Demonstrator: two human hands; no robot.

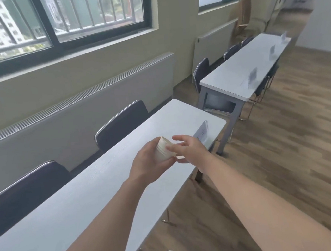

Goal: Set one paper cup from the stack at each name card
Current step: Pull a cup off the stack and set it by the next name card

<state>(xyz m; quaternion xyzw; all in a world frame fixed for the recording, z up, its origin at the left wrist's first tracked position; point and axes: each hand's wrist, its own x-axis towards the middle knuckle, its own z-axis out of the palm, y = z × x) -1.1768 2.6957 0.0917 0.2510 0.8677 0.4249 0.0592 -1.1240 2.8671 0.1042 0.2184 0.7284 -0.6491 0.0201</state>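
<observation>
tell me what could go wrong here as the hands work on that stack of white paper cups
The right hand reaches for the rim of the stack of white paper cups held in the left hand; nested cups might come off together. The folded white name card stands just beyond the hands near the table edge, so a sweep could knock it off.
</observation>
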